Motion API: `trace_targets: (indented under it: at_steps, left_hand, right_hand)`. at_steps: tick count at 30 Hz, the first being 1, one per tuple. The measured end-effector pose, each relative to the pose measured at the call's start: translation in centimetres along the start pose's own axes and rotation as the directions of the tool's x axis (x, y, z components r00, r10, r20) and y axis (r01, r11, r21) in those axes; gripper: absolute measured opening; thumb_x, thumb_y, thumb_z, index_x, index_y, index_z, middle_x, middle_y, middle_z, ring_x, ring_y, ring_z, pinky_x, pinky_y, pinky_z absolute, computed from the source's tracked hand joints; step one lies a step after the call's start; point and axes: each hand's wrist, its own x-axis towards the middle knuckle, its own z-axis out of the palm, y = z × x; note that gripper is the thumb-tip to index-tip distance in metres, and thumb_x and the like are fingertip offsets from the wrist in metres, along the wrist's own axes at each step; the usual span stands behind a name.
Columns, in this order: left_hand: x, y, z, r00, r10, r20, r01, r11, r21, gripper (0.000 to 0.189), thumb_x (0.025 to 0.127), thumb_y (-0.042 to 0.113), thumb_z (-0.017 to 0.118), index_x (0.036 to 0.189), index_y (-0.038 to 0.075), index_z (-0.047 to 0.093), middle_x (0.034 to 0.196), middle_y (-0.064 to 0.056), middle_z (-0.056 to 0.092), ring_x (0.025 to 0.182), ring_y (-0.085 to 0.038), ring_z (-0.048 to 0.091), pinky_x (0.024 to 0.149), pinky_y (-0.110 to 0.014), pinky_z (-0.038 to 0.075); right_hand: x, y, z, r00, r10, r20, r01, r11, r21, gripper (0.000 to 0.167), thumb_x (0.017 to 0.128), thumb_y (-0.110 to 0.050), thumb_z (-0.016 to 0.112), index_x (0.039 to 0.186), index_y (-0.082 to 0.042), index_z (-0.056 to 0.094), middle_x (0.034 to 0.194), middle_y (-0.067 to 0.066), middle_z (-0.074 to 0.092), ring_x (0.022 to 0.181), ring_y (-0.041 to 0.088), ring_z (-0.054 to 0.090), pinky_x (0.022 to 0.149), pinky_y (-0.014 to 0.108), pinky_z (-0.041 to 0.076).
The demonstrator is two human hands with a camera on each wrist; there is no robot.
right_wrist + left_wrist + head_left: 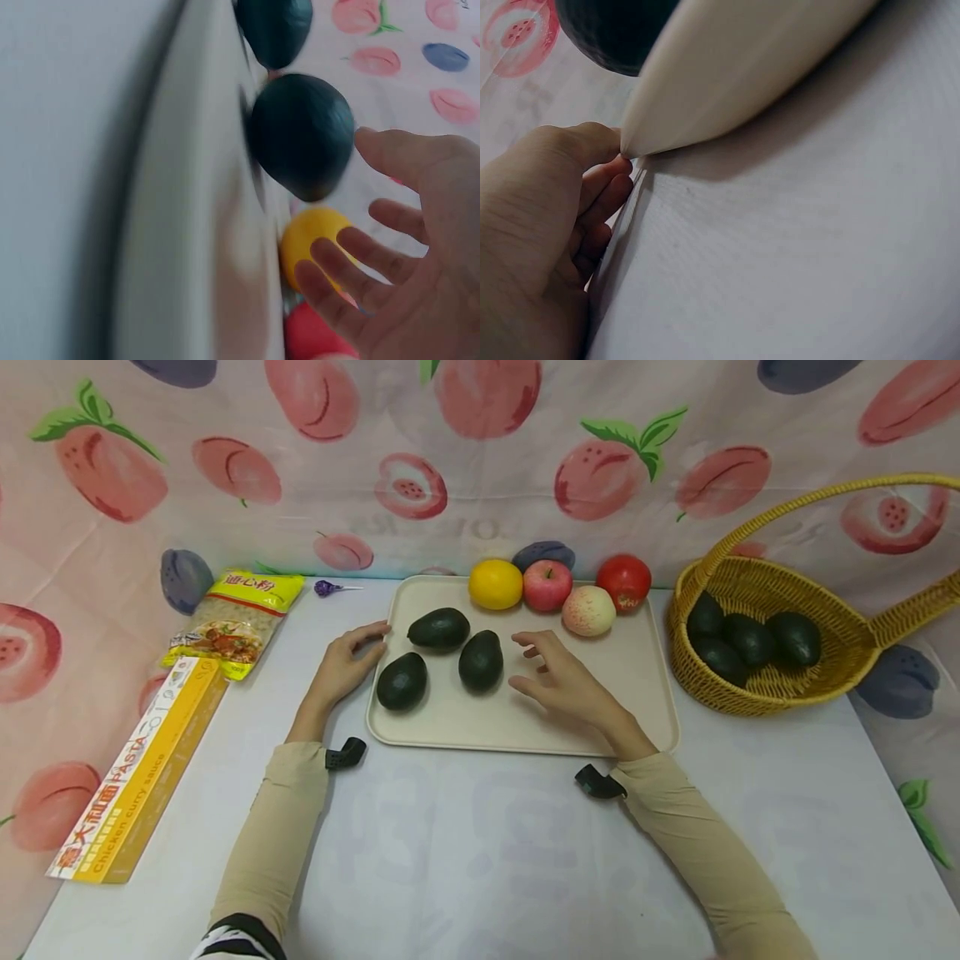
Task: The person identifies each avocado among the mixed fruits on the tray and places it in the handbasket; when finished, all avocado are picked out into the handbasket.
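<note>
Three avocados lie on the tray, four more in the basket. I have the right hand near the rightmost tray avocado, its fingers spread wide; the left hand touches the tray's rim, gripping or not, I cannot tell. I judge this a reach, which next calls for closing gently round that avocado.

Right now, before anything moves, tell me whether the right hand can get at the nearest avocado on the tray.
Probably yes: the right hand is empty, its fingers apart and close beside that avocado, and nothing shows between them; the lemon sits farther back.
</note>
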Motion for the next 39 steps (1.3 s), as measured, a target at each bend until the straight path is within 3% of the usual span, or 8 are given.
trace_targets:
  at_steps: [7,19,26,39]
  left_hand:
    - [0.2,0.1,-0.1,1.000,-0.011,0.003,0.011,1.000,0.016,0.036,0.092,0.022,0.061,0.128,0.016,0.060,0.137,-0.005,0.055,0.133,-0.022,0.044,0.114,-0.040,0.032]
    - [0.2,-0.4,0.0,1.000,-0.010,0.007,0.010,1.000,0.005,0.036,0.092,0.022,0.061,0.128,0.015,0.060,0.136,-0.005,0.056,0.133,-0.022,0.045,0.114,-0.039,0.032]
    - [0.1,-0.5,0.1,1.000,-0.011,0.001,0.011,1.000,0.009,0.036,0.093,0.021,0.061,0.128,0.016,0.060,0.136,-0.005,0.056,0.132,-0.022,0.045,0.113,-0.039,0.033]
    - [0.0,-0.2,0.0,1.000,-0.018,0.002,0.018,1.000,0.016,0.036,0.092,0.021,0.061,0.128,0.015,0.060,0.137,-0.005,0.055,0.133,-0.022,0.045,0.113,-0.039,0.033]
  right_hand:
    - [1.4,-0.7,2.1,0.992,0.127,-0.011,-0.126,0.990,0.070,0.090,0.081,-0.037,0.074,0.149,-0.022,0.018,0.142,0.015,0.034,0.124,0.028,0.045,0.095,0.043,0.048]
    - [2.9,-1.7,4.1,0.972,0.230,-0.048,-0.229,0.973,0.008,0.097,0.075,-0.054,0.072,0.149,-0.023,0.018,0.141,0.004,0.036,0.118,0.018,0.048,0.089,0.035,0.047]
    - [3.2,-1.6,4.3,0.976,0.215,-0.042,-0.212,0.976,0.052,0.084,0.078,-0.046,0.073,0.145,-0.019,0.030,0.138,0.007,0.038,0.115,0.022,0.047,0.096,0.039,0.044]
    - [2.3,-2.0,2.2,0.990,0.139,-0.028,-0.136,0.986,0.098,0.078,0.081,-0.027,0.073,0.145,-0.019,0.029,0.141,0.011,0.033,0.113,0.029,0.049,0.088,0.038,0.051]
